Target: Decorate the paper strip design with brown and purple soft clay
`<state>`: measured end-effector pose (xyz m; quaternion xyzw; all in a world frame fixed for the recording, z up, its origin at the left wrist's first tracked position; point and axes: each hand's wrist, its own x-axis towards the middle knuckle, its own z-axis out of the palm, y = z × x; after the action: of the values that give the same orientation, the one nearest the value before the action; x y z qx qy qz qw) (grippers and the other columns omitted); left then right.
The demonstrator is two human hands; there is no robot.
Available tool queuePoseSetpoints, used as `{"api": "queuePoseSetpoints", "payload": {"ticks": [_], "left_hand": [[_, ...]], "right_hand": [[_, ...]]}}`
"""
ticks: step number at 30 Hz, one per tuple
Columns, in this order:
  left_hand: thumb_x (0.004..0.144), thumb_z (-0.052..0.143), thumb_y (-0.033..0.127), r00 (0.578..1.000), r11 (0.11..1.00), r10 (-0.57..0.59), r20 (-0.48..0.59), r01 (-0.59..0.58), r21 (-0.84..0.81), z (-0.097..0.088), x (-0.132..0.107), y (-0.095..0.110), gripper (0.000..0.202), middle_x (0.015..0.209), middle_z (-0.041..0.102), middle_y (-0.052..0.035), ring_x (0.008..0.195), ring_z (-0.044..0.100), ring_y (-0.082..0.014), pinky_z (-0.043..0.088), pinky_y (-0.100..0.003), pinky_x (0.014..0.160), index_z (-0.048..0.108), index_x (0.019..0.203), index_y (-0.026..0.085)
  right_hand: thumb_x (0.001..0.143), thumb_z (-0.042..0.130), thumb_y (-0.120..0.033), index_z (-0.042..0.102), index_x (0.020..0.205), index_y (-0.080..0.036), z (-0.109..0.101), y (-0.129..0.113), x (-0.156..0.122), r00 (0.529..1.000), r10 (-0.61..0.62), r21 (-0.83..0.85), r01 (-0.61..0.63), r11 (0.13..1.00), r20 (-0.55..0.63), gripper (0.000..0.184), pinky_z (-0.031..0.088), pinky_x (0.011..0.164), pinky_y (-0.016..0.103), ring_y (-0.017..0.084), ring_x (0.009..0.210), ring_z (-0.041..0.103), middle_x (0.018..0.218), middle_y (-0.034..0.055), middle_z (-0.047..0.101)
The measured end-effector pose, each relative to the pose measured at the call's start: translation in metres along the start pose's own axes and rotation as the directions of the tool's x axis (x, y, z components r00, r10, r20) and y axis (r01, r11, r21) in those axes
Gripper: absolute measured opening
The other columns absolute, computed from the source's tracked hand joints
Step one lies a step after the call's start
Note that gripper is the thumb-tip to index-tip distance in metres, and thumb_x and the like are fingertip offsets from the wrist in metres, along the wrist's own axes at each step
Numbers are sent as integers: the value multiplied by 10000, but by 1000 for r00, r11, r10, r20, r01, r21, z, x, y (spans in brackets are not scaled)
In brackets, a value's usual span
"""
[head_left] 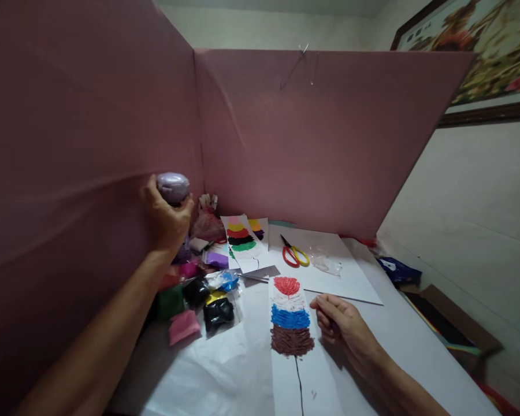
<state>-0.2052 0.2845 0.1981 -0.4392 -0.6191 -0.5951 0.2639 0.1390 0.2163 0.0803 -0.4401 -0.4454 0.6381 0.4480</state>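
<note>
My left hand (167, 216) is raised at the left, its fingers around a plastic-wrapped packet of pale purple clay (173, 186). Below, on the white-covered table, lies a long white card (281, 378) with textured bands of red, white, blue and brown (291, 341) and a thin black line under them. Just right of that card, my right hand (340, 320) is closed, thumb against the curled fingers; whatever is in it, if anything, is hidden. Several packets of coloured clay, among them black (219, 315), pink (184, 327) and purple (216, 259), are heaped below my left hand.
Behind the long card are another banded card (242, 245), scissors with red and yellow handles (295, 255) and a crumpled clear plastic wrapper (325, 263) on a white board (351, 283). Pink panels (329, 144) enclose the left and back. A cardboard box (455, 318) stands at the right.
</note>
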Motion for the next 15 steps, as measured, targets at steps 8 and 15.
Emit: {"api": "queuePoseSetpoints", "payload": {"ticks": [8, 15], "left_hand": [[658, 656, 133, 435, 890, 423, 795, -32, -455, -29, -80, 62, 607, 1074, 476, -79, 960, 553, -206, 477, -357, 886, 528, 1250, 171], [617, 564, 58, 68, 887, 402, 913, -278, -370, -23, -125, 60, 463, 994, 544, -90, 891, 537, -244, 461, -358, 775, 605, 1062, 177]], "right_hand": [[691, 747, -540, 616, 771, -159, -7, 3, 2, 991, -40, 34, 45, 998, -129, 411, 211, 377, 155, 44, 427, 251, 509, -90, 355], [690, 761, -490, 609, 754, -160, -11, 5, 4, 985, -56, 72, 68, 995, -162, 369, 201, 367, 148, 31, 411, 238, 502, -97, 338]]}}
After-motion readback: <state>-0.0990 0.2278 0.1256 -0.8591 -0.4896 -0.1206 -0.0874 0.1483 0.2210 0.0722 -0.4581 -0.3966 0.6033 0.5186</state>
